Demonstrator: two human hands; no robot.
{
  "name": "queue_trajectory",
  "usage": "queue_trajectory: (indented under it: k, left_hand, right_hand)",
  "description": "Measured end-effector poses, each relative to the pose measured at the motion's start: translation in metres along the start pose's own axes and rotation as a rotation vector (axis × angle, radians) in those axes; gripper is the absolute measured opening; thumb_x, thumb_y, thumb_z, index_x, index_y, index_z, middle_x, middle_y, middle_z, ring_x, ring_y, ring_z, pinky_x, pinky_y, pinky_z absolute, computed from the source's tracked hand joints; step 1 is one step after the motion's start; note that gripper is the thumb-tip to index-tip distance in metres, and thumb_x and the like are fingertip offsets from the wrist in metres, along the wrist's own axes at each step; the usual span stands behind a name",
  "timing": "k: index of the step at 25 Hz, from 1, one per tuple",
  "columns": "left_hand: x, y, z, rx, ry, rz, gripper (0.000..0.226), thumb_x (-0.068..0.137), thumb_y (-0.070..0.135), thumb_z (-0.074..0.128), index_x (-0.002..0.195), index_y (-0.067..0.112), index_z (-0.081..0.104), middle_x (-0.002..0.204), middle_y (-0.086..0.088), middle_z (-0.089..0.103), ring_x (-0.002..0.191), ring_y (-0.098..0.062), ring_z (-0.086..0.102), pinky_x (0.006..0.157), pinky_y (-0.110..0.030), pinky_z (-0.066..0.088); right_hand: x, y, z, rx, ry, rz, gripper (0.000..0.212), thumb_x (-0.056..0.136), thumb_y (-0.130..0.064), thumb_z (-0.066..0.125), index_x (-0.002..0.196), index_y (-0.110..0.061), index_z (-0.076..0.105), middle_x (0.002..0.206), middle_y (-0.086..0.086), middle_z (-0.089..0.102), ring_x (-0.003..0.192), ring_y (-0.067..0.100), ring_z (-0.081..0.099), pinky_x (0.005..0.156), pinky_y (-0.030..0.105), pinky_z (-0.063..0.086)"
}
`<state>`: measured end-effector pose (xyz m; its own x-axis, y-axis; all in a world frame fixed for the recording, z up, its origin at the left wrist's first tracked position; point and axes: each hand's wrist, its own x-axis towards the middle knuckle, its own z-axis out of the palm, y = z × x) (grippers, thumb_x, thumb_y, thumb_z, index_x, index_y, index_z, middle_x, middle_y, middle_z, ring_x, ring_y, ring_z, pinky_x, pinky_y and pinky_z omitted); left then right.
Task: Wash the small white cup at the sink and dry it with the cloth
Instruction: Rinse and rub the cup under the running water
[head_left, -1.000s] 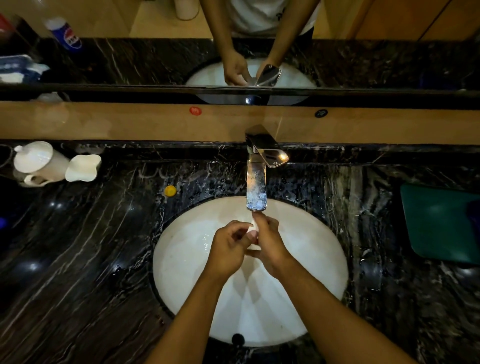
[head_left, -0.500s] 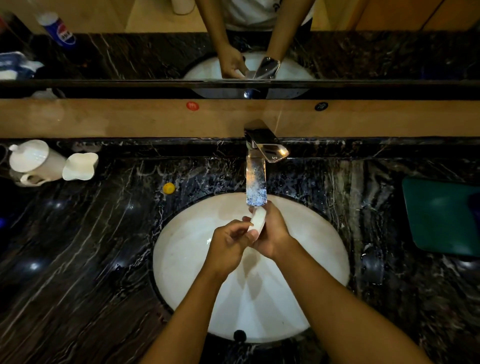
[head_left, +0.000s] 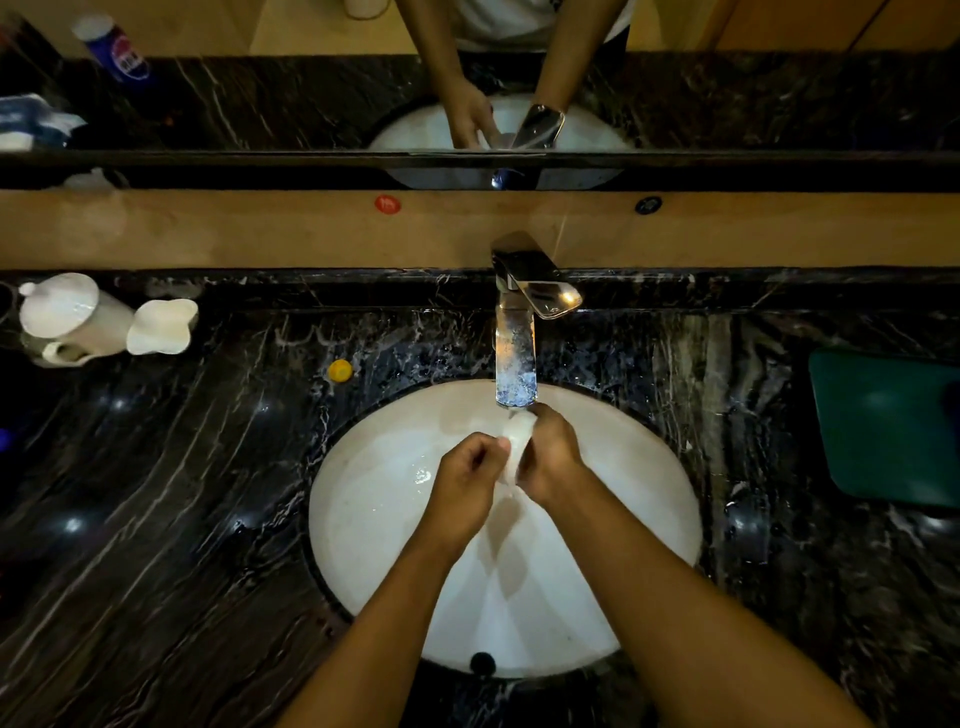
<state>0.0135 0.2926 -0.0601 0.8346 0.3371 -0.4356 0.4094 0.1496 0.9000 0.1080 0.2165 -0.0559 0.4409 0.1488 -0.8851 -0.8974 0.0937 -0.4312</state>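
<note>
The small white cup (head_left: 517, 441) is held between both hands over the white oval sink (head_left: 363, 519), right below the chrome tap (head_left: 515, 343), and water from the tap falls onto it. My right hand (head_left: 550, 457) grips the cup from the right side. My left hand (head_left: 465, 470) has its fingers curled against the cup's left side, with the fingertips at its rim. Most of the cup is hidden by the fingers. A green cloth (head_left: 891, 426) lies flat on the counter at the right.
A white lidded pot (head_left: 67, 317) and a white wavy-rimmed dish (head_left: 161, 327) stand at the back left of the black marble counter (head_left: 156, 519). A small yellow cap (head_left: 340, 370) lies near the sink's rim. A mirror above reflects my arms.
The cup has come up a little, closer under the tap's spout, and my hands have shifted around it. Water keeps running.
</note>
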Motion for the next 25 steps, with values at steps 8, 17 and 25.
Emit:
queue_trajectory:
  k: [8, 17, 25]
  left_hand:
    - [0.038, 0.014, 0.013, -0.302, 0.392, -0.297, 0.031, 0.094, 0.033, 0.058, 0.073, 0.018, 0.075, 0.071, -0.003, 0.076, 0.066, -0.017, 0.071, 0.063, -0.029, 0.053]
    - [0.055, 0.001, 0.012, 0.176, 0.191, -0.015, 0.007, 0.095, 0.03, 0.062, 0.088, 0.031, 0.062, 0.087, 0.012, 0.07, 0.08, -0.004, 0.065, 0.067, -0.018, 0.049]
    - [0.076, 0.007, 0.002, -0.513, 0.115, -0.539, 0.027, 0.085, 0.032, 0.049, 0.083, 0.012, 0.068, 0.066, -0.009, 0.066, 0.063, -0.028, 0.064, 0.059, -0.032, 0.051]
  right_hand:
    - [-0.006, 0.025, 0.015, -0.275, 0.093, -0.363, 0.019, 0.088, -0.033, 0.059, 0.1, -0.019, 0.065, 0.091, 0.003, 0.075, 0.085, 0.022, 0.073, 0.073, 0.036, 0.059]
    - [0.005, 0.0, -0.001, -0.304, 0.094, -0.242, 0.022, 0.097, -0.011, 0.049, 0.101, -0.005, 0.071, 0.085, 0.008, 0.075, 0.067, 0.021, 0.066, 0.063, 0.03, 0.053]
    - [-0.006, 0.011, -0.004, 0.008, -0.262, -0.25, 0.024, 0.091, -0.001, 0.058, 0.108, -0.007, 0.074, 0.1, 0.012, 0.078, 0.09, 0.024, 0.074, 0.078, 0.036, 0.059]
